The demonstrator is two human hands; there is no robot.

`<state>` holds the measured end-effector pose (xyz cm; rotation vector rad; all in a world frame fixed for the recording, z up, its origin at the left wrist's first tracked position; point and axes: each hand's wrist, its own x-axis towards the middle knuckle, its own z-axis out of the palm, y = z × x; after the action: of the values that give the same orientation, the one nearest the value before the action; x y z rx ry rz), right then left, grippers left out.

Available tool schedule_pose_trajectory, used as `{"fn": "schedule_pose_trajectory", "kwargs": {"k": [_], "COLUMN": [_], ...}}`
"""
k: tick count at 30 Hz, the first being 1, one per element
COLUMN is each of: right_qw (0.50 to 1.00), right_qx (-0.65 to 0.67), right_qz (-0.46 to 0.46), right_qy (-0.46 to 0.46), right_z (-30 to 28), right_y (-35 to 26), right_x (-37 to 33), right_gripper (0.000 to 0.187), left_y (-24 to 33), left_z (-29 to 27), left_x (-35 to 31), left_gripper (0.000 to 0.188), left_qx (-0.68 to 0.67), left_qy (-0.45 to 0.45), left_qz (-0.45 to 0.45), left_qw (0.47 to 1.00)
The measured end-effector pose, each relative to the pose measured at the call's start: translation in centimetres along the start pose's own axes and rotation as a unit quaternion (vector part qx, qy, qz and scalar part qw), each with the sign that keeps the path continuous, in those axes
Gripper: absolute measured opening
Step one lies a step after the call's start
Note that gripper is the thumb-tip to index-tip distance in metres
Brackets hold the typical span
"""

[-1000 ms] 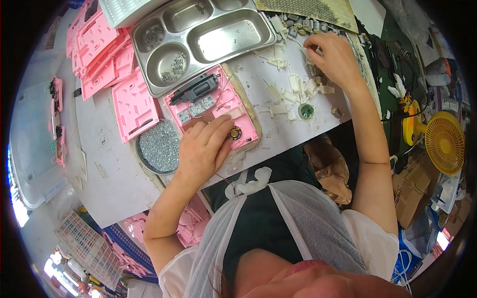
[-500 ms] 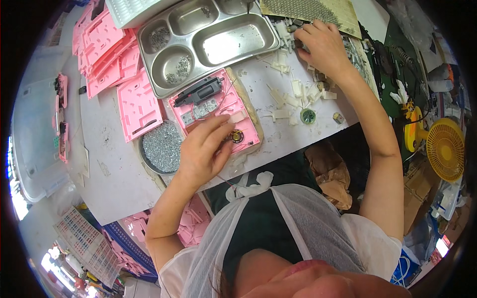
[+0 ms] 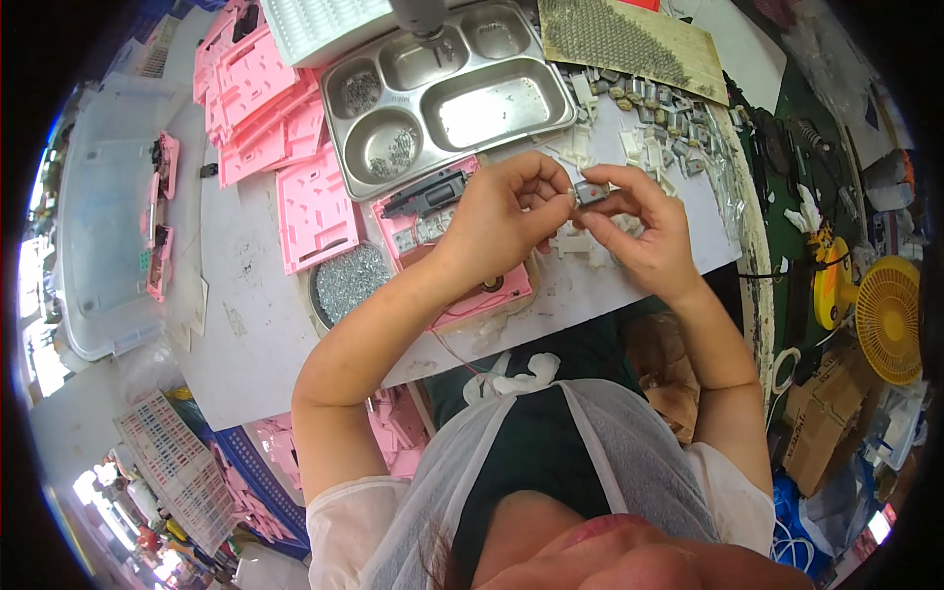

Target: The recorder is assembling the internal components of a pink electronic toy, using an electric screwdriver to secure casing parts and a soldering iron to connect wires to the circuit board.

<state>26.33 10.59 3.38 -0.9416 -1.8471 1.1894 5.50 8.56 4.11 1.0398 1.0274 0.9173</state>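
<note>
A small silver motor (image 3: 591, 193) is held above the table between the fingers of my right hand (image 3: 651, 234). My left hand (image 3: 500, 214) is closed in a pinch at the motor's left end; its fingertips hide that end. Below my left forearm lies a pink plastic housing (image 3: 514, 285), partly covered by my hand and arm. A long black part (image 3: 425, 195) sits in the housing's upper side, and thin wires run from it. White plastic pieces (image 3: 644, 150) are scattered beyond my right hand, beside a heap of similar motors (image 3: 678, 122).
A steel compartment tray (image 3: 442, 96) with small metal pieces stands at the back. Left of the housing is a round dish of screws (image 3: 350, 279). Pink panels (image 3: 313, 208) are stacked at the far left. A perforated board with small parts (image 3: 629, 44) lies back right; a yellow fan (image 3: 888, 320) stands at right.
My right hand has come back from the motor heap with a motor in its fingers. My left hand has lifted off the pink housing and moved right to meet it. The view has shifted slightly.
</note>
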Motion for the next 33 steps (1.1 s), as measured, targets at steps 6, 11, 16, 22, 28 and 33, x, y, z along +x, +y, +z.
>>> {"fn": "schedule_pose_trajectory", "kwargs": {"k": [6,11,16,22,28,33], "right_qw": [0.998,0.970,0.969,0.972,0.971,0.974], "right_qx": [-0.026,0.214,0.212,0.204,0.209,0.201], "right_qz": [-0.017,0.074,0.078,0.073,0.075,0.064], "right_qy": [0.047,0.089,0.097,0.093,0.086,0.076], "right_z": [-0.8,-3.2,-4.5,-5.0,-4.8,-4.9], "right_y": [0.9,2.7,3.5,4.0,3.4,3.5], "right_x": [-0.2,0.4,1.0,0.0,-0.2,-0.5], "right_gripper": [0.040,0.044,0.045,0.045,0.045,0.045], "left_y": [0.4,0.7,0.6,-0.3,-0.3,-2.1], "left_z": [-0.7,-3.5,-5.0,-4.4,-4.3,-5.6], "left_x": [3.1,10.2,16.0,17.5,18.2,19.2], "left_gripper": [0.014,0.026,0.018,0.018,0.017,0.016], "left_qx": [-0.038,0.179,0.545,0.564,0.542,0.526], "left_qy": [-0.109,-0.094,0.169,0.213,0.209,0.191], "left_qz": [-0.076,0.120,0.235,0.245,0.208,0.259], "left_qw": [0.990,0.972,0.787,0.759,0.787,0.787]}}
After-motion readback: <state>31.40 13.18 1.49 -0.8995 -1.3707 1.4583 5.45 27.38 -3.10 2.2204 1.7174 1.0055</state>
